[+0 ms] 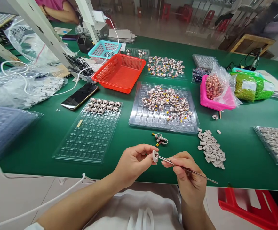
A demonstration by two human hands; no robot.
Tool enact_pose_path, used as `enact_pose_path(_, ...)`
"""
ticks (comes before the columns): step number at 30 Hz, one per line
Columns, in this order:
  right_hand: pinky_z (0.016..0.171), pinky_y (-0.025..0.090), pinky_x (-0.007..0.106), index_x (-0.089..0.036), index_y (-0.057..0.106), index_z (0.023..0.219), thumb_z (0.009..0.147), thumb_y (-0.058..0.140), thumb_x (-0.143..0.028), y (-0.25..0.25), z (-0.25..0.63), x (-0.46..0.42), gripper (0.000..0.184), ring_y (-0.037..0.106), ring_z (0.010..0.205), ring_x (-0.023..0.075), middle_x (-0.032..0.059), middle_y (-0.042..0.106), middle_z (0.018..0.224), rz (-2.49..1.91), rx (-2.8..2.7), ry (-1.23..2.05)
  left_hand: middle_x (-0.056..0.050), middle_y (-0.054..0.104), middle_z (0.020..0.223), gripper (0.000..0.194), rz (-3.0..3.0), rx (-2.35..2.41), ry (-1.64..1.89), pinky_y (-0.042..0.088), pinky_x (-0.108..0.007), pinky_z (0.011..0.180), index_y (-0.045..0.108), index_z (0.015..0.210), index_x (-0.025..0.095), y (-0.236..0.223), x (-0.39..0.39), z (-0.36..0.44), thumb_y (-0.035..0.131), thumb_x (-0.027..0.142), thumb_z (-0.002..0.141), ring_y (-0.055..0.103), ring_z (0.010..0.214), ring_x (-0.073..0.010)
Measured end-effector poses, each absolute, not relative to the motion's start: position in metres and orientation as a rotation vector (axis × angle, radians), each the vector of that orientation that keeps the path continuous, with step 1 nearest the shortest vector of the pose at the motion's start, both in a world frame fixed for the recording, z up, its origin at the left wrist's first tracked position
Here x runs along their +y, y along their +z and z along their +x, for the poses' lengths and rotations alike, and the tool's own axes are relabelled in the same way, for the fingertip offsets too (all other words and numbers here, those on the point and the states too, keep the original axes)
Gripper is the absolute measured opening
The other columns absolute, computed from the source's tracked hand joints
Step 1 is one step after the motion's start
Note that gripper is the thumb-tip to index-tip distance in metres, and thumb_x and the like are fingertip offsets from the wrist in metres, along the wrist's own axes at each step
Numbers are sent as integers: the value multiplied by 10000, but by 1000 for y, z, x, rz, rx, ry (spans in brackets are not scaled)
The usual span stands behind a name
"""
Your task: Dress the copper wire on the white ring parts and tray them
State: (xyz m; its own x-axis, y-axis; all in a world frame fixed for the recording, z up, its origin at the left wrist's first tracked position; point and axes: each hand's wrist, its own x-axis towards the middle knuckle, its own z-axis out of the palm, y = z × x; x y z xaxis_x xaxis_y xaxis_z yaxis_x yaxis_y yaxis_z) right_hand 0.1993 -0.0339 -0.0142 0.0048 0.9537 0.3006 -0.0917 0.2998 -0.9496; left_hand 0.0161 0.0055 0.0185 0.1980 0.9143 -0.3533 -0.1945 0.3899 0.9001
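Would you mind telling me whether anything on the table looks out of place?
Two small strays: a pale strip lies on the partly filled tray, unlike the shiny pieces at its far end; and one pale piece sits apart from the pile. I see no obvious damage.

We see slim tweezers [206, 177] of smooth, shiny metal and a pale ring [154, 156] that looks like smooth plastic. Our long tray [86, 142] is clear, glossy plastic; the red basket [122, 76] is perforated plastic, slightly shiny. The bench [184, 150] looks smooth with a faint sheen, the phone [80, 95] glassy, the bag [19, 41] thin, crinkled plastic, and our clothing [112, 214] soft, matt cloth.
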Motion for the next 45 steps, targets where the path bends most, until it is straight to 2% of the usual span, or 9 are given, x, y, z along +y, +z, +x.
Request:
enact_pose_path(11, 613, 616, 334, -284, 771, 1032, 973, 618, -285, -24, 201, -21, 164, 689, 775, 199, 54, 696, 796, -810, -1135, 1177, -24, 737, 679, 124, 878, 1082, 898, 579, -221, 647, 766, 836, 133, 18, 3, 17, 742, 172, 721, 670, 623, -131)
enact_pose_path(19, 618, 587, 297, -271, 756, 1043, 990, 598, -285, -26, 195, -20, 167, 679, 737, 165, 35, 652, 820, -752, -1058, 1240, -26, 717, 679, 102, 1018, 1096, 904, 541, -205, 606, 743, 819, 127, 10, 3, 17, 677, 163, 749, 652, 602, -123)
enact_pose_path(21, 649, 578, 315, -265, 740, 1039, 1010, 559, -299, -24, 195, -21, 187, 675, 749, 165, 31, 628, 853, -762, -1021, 1231, -20, 705, 667, 97, 1062, 1109, 918, 529, -195, 592, 739, 805, 128, 10, 3, 17, 665, 155, 749, 643, 594, -118)
enact_pose_path(26, 854, 506, 378, -243, 714, 970, 1054, 441, -312, -18, 199, -25, 294, 624, 954, 213, 54, 628, 903, -867, -1069, 1045, -21, 704, 672, 104, 1097, 1143, 968, 542, -195, 587, 744, 812, 126, 13, 2, 17, 660, 157, 759, 642, 584, -116)
enact_pose_path(30, 703, 460, 300, -258, 699, 1029, 1027, 500, -259, -22, 193, -27, 200, 582, 821, 171, 47, 612, 934, -1061, -1269, 1100, -38, 738, 700, 117, 1089, 1118, 997, 568, -203, 601, 756, 830, 122, 15, 0, 21, 669, 177, 776, 671, 598, -130)
enact_pose_path(33, 670, 444, 285, -261, 652, 1022, 958, 621, -251, -29, 179, -27, 72, 556, 777, 159, 23, 576, 913, -1068, -1295, 1183, -60, 781, 790, 133, 1122, 1077, 1030, 593, -220, 671, 770, 864, 131, 13, -2, 23, 662, 185, 809, 726, 697, -164)
enact_pose_path(37, 637, 422, 268, -257, 596, 953, 916, 665, -250, -32, 163, -24, 78, 507, 736, 148, -2, 532, 856, -1044, -1183, 1179, -67, 806, 855, 147, 1143, 1062, 1075, 603, -222, 712, 787, 915, 145, 9, -4, 24, 671, 188, 836, 751, 756, -180)
enact_pose_path(45, 608, 418, 238, -252, 613, 892, 908, 627, -172, -31, 156, -18, 83, 484, 684, 126, -22, 528, 789, -1017, -1105, 1072, -88, 821, 999, 204, 1268, 1045, 1093, 604, -221, 798, 813, 1030, 174, 7, -4, 19, 672, 189, 883, 774, 879, -202)
